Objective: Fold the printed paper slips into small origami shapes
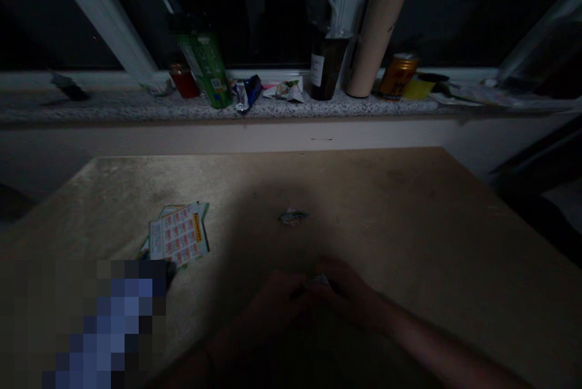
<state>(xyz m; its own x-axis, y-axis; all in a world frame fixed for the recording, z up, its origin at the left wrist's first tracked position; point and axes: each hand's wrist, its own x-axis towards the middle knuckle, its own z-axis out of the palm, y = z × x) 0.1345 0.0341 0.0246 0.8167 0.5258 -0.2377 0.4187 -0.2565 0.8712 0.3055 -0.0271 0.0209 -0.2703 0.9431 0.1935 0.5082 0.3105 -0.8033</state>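
Note:
Both my hands meet low in the middle of the wooden table (409,207), in deep shadow. My left hand (279,298) and my right hand (348,289) have their fingers curled together around a small pale piece (321,280), probably folded paper, that I can barely make out. A small folded paper shape (293,216) lies on the table just beyond my hands. To the left sits a stack of printed sheets with red and white grids (179,237).
A stone windowsill (136,107) runs along the back with a green carton (204,68), a red jar (184,80), a dark cup with a straw (325,68), a tall beige tube (377,31), a gold can (398,77) and wrappers. A blurred patch covers the lower left.

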